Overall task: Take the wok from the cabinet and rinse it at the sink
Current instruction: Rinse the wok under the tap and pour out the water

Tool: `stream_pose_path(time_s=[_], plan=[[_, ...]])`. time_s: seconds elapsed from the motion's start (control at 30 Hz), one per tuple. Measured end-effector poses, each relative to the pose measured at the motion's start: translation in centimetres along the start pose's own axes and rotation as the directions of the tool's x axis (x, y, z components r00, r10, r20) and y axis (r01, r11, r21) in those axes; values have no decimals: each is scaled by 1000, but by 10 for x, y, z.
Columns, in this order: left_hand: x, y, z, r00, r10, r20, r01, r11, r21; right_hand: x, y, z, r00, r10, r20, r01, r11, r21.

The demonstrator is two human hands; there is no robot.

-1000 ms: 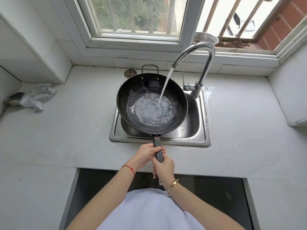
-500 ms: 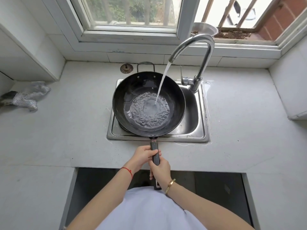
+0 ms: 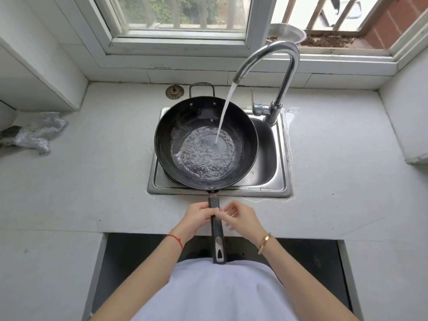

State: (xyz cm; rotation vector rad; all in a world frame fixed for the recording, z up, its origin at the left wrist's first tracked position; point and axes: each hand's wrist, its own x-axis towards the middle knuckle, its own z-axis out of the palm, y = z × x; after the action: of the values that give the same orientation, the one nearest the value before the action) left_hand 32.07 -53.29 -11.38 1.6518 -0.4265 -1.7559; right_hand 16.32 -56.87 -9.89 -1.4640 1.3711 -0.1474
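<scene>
Both hands sit at 6 o'clock below the sink [image 3: 283, 158]: the left hand [image 3: 196, 216] is clenched around the wok's handle [image 3: 216, 224], while the right hand [image 3: 240, 216] has come off it since half a second ago, when it too gripped the handle, and now hangs just beside it with fingers [image 3: 228, 210] loosely spread, holding nothing. That leaves 1 hand to steady the load, and the freed hand is probably about to do something else, perhaps reach for the tap [image 3: 273, 66] at 1 o'clock or scrub the bowl; which, I cannot tell. The wok [image 3: 206, 126] rests across the sink's left part, its far loop handle poking past the rim at 12 o'clock, with the stream [image 3: 225, 107] landing slightly right of centre and a rippling pool [image 3: 203, 158] spreading wider than a second ago, so rinsing looks well under way. Whether the wok's underside touches the basin is hidden. The tap lever is hard to make out, the handle's end disappears against the white shirt, and the crumpled cloth [image 3: 37, 133] at 9 o'clock is cut off by the edge.
</scene>
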Motion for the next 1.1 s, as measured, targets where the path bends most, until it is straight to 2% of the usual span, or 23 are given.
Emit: stream_pose_path(time_s=[0.13,0.33,0.63,0.77,1.0,1.1], plan=[[2,1,0,1000,-7,-8,7,999,-42,25,-17,-62,966,-94,-242,109,993,49],[3,2,1,1000,-22,-4,21,999,-29,108,-79,-131,884,-223,-410,269,962,57],[7,3,2,999,-23,-39,21,998,-63,230,-131,-172,925,-214,-313,198,977,-83],[8,2,2,998,-30,-47,27,997,-66,255,-128,-173,954,-167,-249,153,986,-72],[9,3,1,999,-25,-42,22,997,-74,266,-123,-178,956,-124,-266,156,982,104],[8,3,1,999,-26,-44,23,997,-67,259,-129,-185,958,-113,-265,140,986,86]])
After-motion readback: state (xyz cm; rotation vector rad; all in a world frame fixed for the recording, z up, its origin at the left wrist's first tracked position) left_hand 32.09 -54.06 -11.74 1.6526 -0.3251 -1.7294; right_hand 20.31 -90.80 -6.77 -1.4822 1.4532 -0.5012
